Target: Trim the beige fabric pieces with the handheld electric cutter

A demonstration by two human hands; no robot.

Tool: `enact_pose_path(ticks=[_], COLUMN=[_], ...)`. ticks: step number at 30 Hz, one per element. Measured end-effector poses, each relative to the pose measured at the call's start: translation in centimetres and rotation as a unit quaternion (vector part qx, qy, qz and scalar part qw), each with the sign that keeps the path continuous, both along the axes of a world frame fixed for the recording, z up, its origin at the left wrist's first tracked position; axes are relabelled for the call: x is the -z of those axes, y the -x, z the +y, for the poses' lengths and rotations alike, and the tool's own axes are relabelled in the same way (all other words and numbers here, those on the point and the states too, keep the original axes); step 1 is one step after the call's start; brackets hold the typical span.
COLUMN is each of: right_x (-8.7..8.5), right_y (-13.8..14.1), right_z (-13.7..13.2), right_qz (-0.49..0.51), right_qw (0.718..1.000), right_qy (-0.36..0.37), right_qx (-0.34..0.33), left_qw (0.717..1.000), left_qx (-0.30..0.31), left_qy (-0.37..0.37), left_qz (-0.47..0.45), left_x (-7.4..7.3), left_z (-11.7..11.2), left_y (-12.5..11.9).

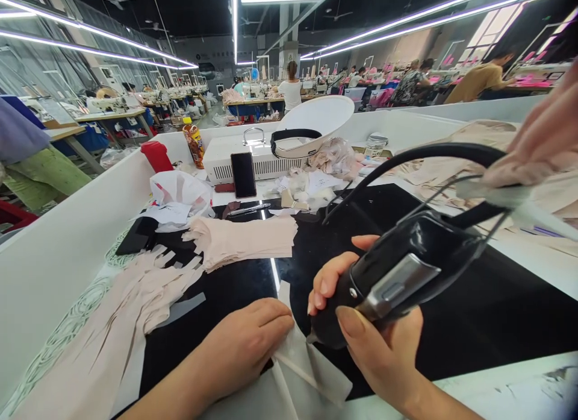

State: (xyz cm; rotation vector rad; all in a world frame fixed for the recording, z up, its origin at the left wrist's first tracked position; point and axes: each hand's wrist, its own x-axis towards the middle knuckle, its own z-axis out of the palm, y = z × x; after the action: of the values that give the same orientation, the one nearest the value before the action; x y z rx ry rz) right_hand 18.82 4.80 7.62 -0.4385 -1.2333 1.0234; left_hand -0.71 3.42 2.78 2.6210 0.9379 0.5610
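My right hand (pixel 379 341) is wrapped around a black corded hand tool (pixel 401 269) with a silver lever, its thumb beside the lever. The tool tilts down to the left, and its small metal tip is close to a strip of pale thin fabric (pixel 316 366). Knuckles up, my left hand (pixel 257 335) is closed on the fabric, just left of the tip. Its fingertips are mostly hidden. Beneath the fabric lies a glossy black board (pixel 474 311). A thick black cable (pixel 433 150) arches from the tool's back end.
Stacked beige fabric pieces (pixel 253 239) and long beige strips (pixel 121 311) lie leftward. Behind are a phone (pixel 244 174), a pen (pixel 248 210), a white vented box (pixel 217 158) and scraps. A blurred pinkish shape (pixel 537 143) hangs by the cable. Workers sit at sewing machines beyond.
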Motion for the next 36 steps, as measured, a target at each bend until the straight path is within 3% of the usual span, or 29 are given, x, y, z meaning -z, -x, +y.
enact_pose_path(ticks=[8, 19, 26, 31, 36], right_x=[-0.2, -0.5, -0.6, -0.6, -0.6], right_y=[-0.2, 0.0, -0.2, -0.1, -0.1], right_z=[-0.1, -0.2, -0.2, -0.2, -0.3], right_qz=[-0.014, -0.011, -0.024, -0.021, -0.026], right_qw=[1.000, 0.999, 0.999, 0.999, 0.999], right_qy=[-0.014, -0.014, -0.011, -0.008, -0.008], right_qx=[0.012, 0.028, 0.029, 0.031, 0.036], left_qw=[0.998, 0.976, 0.983, 0.990, 0.989], left_qx=[0.015, 0.060, 0.071, 0.065, 0.068], left_qy=[-0.049, -0.198, -0.147, -0.084, -0.078], left_qz=[0.020, 0.072, 0.088, 0.090, 0.108], left_x=[-0.3, 0.5, 0.3, -0.7, -1.6], left_z=[-0.1, 0.3, 0.9, 0.7, 0.5], left_y=[0.9, 1.1, 1.5, 1.4, 1.5])
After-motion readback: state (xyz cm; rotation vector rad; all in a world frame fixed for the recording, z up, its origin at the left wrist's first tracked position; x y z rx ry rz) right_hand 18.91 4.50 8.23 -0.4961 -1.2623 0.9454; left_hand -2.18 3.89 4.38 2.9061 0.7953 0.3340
